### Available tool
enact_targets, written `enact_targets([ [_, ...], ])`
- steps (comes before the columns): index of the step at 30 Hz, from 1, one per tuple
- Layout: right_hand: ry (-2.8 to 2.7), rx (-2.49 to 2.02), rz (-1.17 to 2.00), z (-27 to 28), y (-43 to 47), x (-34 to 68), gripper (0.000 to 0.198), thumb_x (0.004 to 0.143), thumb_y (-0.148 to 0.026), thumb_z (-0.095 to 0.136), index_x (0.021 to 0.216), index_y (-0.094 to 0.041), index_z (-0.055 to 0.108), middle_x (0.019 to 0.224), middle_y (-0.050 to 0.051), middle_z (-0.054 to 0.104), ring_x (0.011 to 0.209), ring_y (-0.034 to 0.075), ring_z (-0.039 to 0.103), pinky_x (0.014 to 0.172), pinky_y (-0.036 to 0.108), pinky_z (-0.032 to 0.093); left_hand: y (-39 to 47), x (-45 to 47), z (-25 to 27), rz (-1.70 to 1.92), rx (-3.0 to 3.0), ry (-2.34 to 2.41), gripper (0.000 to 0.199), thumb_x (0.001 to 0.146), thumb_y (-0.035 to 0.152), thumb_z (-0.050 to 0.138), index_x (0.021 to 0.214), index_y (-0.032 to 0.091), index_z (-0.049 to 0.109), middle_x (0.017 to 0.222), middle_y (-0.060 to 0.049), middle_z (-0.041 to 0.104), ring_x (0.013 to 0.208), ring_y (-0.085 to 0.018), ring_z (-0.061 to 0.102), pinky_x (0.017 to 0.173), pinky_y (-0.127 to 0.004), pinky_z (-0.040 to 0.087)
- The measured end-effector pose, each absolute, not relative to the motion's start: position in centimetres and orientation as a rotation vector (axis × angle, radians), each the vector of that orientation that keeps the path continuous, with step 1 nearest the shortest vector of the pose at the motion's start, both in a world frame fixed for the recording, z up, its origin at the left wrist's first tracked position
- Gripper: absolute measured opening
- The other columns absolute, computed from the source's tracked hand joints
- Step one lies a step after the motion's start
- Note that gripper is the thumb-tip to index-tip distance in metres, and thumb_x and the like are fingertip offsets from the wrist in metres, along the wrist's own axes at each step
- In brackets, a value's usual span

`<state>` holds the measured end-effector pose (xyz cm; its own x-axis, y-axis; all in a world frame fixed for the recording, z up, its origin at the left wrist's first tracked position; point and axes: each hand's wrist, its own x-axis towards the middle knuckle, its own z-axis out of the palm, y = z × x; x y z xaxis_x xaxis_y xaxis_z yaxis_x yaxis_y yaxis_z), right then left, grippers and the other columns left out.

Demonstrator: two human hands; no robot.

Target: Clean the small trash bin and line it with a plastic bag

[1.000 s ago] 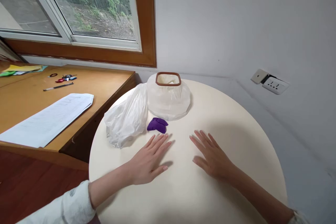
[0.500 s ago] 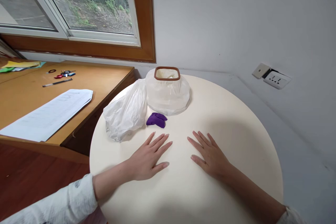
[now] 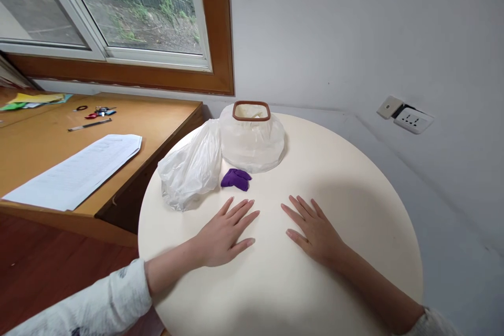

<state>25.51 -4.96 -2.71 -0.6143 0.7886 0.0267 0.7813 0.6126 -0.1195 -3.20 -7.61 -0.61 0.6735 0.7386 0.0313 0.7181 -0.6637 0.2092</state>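
Noting hazards: purple cloth (image 3: 236,179) lies just beyond left grip (image 3: 220,235), in front of container (image 3: 254,147), beside plastic bag (image 3: 191,170); careless forward slide could, I judge, shove cloth against container or snag loose bag; left grip and right grip (image 3: 318,235) empty, fingers spread, palms down on bench (image 3: 275,289); against earlier frame, I find shadow under left grip shrunk, suggesting flatter rest; cloth, bag, container unmoved.

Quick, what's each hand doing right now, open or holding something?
Left hand: open, palm down on the table, holding nothing.
Right hand: open, palm down, holding nothing.
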Motion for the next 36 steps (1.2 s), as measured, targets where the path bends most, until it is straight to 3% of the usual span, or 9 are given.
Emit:
enact_targets([
  [10,-2.674,-1.343,0.168,-2.4,-3.9,23.3,0.05,0.093,-0.045,0.021,0.141,-0.033,0.021,0.149,0.0,0.02,0.137,0.02,0.017,0.109,0.049,0.016,-8.0,-1.7,0.5,0.358,2.62,1.322,0.04,0.091,0.033,0.033,0.129,0.021,0.04,0.136,-0.011,0.043,0.129,-0.026,0.035,0.107,-0.053,0.022],
  [19,-2.596,-1.304,0.151,-2.2,-2.3,21.1,0.047,0.094,-0.041,0.021,0.138,-0.03,0.03,0.146,0.003,0.03,0.135,0.02,0.024,0.108,0.049,0.02,-8.8,-1.5,1.0,0.535,2.548,1.417,0.032,0.088,0.022,0.036,0.117,0.02,0.048,0.123,-0.01,0.055,0.121,-0.022,0.045,0.106,-0.05,0.028],
  [27,-2.533,-1.216,0.15,-1.9,-1.7,20.5,0.043,0.093,-0.034,0.026,0.132,-0.025,0.04,0.139,0.006,0.041,0.131,0.021,0.033,0.107,0.049,0.026,-9.1,-1.2,1.0,0.706,2.47,1.458,0.015,0.084,0.015,0.039,0.088,0.02,0.051,0.097,-0.005,0.062,0.092,-0.017,0.058,0.101,-0.04,0.038],
  [32,-2.412,-1.117,0.153,-1.5,-1.4,19.4,0.03,0.088,-0.018,0.036,0.112,-0.022,0.054,0.118,0.007,0.058,0.115,0.019,0.05,0.101,0.044,0.035,-8.3,-1.6,-0.3,0.721,2.548,1.417,0.019,0.078,0.009,0.04,0.09,0.02,0.049,0.096,-0.007,0.062,0.092,-0.018,0.058,0.099,-0.039,0.04],
  [36,-2.296,-1.138,0.167,-1.8,-0.7,18.1,0.016,0.08,-0.009,0.042,0.08,-0.021,0.053,0.08,0.001,0.061,0.079,0.017,0.059,0.076,0.034,0.047,-6.8,-2.3,-2.7,0.809,2.68,1.35,0.02,0.074,0.003,0.04,0.079,0.02,0.048,0.083,-0.006,0.063,0.078,-0.016,0.059,0.088,-0.035,0.046],
])
